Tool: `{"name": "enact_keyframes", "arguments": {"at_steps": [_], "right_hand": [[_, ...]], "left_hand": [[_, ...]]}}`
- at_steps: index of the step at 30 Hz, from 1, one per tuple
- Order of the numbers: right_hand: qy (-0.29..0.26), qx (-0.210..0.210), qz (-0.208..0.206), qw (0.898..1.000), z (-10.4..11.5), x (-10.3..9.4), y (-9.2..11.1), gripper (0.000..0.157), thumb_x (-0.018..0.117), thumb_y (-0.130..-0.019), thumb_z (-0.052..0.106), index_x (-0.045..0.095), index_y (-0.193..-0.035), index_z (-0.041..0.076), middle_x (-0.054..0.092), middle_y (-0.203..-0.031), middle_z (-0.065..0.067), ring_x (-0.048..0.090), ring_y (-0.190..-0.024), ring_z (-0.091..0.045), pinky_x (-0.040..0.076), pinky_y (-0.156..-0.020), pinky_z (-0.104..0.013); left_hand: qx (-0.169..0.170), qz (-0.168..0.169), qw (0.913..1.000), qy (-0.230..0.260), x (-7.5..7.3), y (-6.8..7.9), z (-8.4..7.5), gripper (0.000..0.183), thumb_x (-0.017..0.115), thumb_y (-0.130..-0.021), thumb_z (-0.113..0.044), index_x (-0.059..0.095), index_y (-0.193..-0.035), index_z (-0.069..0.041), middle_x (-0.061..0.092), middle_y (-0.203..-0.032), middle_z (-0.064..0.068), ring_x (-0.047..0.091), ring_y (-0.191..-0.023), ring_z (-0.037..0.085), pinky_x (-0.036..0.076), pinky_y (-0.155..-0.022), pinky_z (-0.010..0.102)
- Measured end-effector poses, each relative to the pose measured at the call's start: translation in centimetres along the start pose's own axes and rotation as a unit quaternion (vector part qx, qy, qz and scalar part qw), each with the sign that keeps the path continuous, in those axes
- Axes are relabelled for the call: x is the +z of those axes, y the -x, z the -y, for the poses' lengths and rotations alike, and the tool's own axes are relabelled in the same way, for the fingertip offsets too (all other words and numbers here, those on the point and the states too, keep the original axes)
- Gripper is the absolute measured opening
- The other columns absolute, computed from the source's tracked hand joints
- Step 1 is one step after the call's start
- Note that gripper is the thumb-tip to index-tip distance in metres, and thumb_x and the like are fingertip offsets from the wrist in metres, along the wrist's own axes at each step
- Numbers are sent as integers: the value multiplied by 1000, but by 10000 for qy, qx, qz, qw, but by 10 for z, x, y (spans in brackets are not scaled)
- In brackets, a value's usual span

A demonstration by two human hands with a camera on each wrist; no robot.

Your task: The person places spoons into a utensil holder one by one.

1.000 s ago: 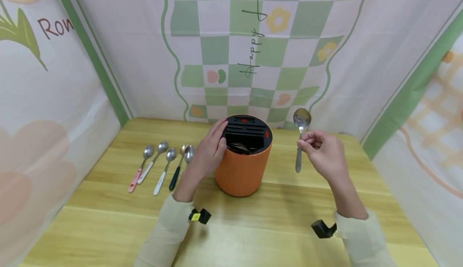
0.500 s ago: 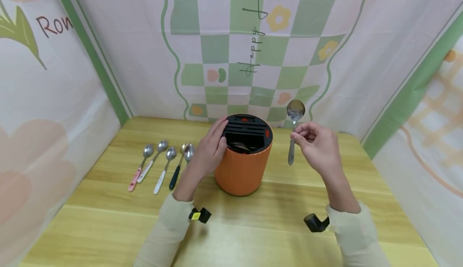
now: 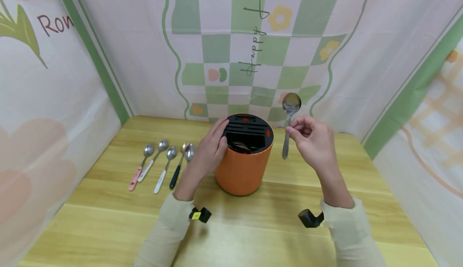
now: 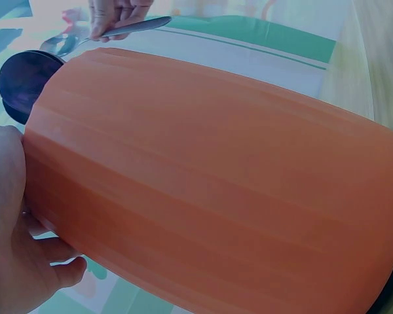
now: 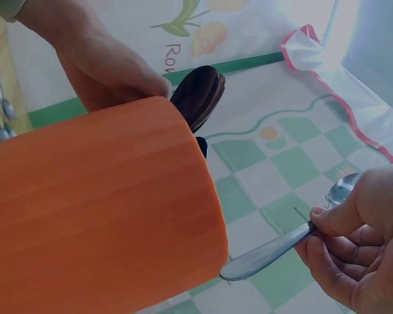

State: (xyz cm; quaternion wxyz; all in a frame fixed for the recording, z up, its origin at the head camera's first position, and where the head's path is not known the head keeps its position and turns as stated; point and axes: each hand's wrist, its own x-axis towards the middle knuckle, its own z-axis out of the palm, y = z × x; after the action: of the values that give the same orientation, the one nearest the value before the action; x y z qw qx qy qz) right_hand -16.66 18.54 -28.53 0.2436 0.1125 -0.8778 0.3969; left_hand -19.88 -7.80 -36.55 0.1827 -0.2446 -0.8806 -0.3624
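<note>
An orange cylindrical utensil holder (image 3: 243, 172) with a black slotted top stands upright on the table. My left hand (image 3: 207, 150) holds its left side near the rim, fingers along the back and thumb toward the front. Right of the holder, my right hand (image 3: 311, 138) pinches a metal spoon (image 3: 291, 104) by its handle, bowl up. In the right wrist view the handle end (image 5: 245, 267) overlaps the holder's rim edge. Dark spoon bowls (image 5: 198, 95) stick out of the holder's top; from above they show inside the large front slot.
Several spoons lie left of the holder on the wooden table (image 3: 231, 235): one pink-handled spoon (image 3: 136, 177), two white-handled ones, a dark-handled spoon (image 3: 175, 176) and another partly hidden by my left forearm. A patterned cloth (image 3: 213, 17) hangs behind the table.
My right hand has moved left and upward with the spoon, bringing it closer to the holder. The left hand and holder have stayed in place.
</note>
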Motion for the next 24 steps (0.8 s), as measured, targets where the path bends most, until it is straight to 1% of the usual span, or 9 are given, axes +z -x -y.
{"name": "enact_keyframes", "arguments": {"at_steps": [5,14,24], "right_hand": [[-95,-74,-75,9999,6,1,-4,13,72,-90,8,67,-89,-4,67,-82,-15,56,-67,2,47,-64,-4],[-421,-161,-179,9988,20,3,-11,13,72,-90,8,67,-88,-4,68,-82,-15,58,-67,3,49,-64,-6],[-664,-207,-291,9972,28,9,-15,14,73,-88,6,67,-92,-6,68,-83,-16,59,-68,4,50,-66,-6]], "left_hand": [[45,-36,10000,-6,0,-1,0,54,30,-104,-23,35,-154,-3,29,-164,7,41,-144,29,40,-115,45],[24,-29,10000,-7,0,-1,0,54,30,-104,-23,35,-154,-3,29,-164,8,40,-144,28,39,-116,45],[95,-56,9999,-41,0,-1,1,54,30,-104,-23,36,-153,-2,30,-163,9,40,-145,27,38,-117,43]]}}
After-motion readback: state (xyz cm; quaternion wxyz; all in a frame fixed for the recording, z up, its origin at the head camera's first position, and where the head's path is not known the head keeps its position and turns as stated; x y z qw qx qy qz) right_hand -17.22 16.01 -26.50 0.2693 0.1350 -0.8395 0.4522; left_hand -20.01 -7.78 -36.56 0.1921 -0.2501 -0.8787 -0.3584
